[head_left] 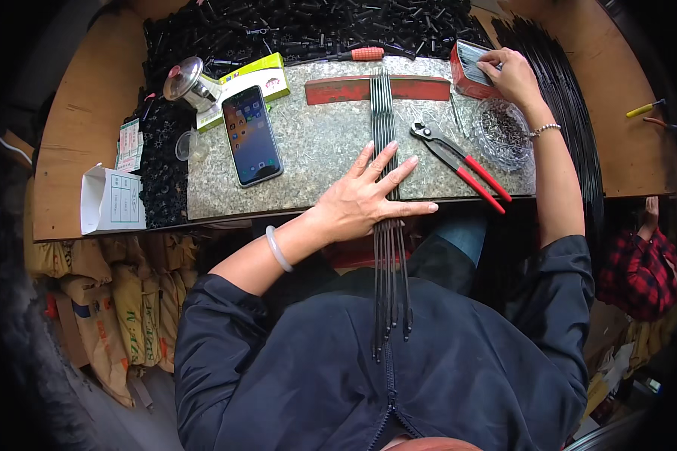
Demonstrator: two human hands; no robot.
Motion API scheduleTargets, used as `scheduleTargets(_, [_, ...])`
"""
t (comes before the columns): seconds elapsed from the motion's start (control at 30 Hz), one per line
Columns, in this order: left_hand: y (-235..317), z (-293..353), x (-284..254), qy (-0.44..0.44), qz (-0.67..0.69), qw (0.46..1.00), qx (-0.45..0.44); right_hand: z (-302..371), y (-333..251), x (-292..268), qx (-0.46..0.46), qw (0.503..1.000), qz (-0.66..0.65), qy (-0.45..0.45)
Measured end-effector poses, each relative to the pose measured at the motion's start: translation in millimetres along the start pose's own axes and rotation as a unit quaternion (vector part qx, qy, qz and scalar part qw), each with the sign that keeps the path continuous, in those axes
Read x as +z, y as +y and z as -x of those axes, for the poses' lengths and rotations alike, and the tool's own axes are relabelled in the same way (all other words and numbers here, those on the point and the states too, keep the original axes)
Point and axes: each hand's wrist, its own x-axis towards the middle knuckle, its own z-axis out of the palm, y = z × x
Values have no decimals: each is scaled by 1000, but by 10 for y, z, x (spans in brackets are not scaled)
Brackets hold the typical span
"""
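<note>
My left hand lies flat with spread fingers on a bundle of thin black rods. The rods run side by side across a red metal bar, and their near ends with small knobs hang past the table edge over my lap. At the right, my right hand reaches into a small red box holding thin grey pieces. Its thumb and fingers are pinched together; whatever is between them is too small to make out. Below that hand stands a clear glass dish full of small metal bits.
Red-handled pincers lie right of the rods, a phone left. Behind are a screwdriver's orange handle and heaped black parts. A metal pot, yellow-green box, white carton and long black rods flank the slab.
</note>
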Motion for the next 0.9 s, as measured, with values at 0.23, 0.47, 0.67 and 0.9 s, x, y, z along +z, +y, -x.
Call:
scheduleTargets(0.23, [-2, 59, 23, 3, 67, 998, -10, -4, -98, 8, -39, 999, 15, 5])
scheduleTargets(0.47, [-8, 27, 43, -17, 14, 1000, -8, 25, -266, -41, -43, 977, -95, 185])
scheduleTargets(0.67, [-21, -3, -19, -24, 66, 997, -38, 92, -930, 87, -135, 955, -256, 64])
scheduleTargets(0.9, [-52, -17, 1, -37, 48, 998, -19, -24, -1057, 532, -106, 967, -232, -15])
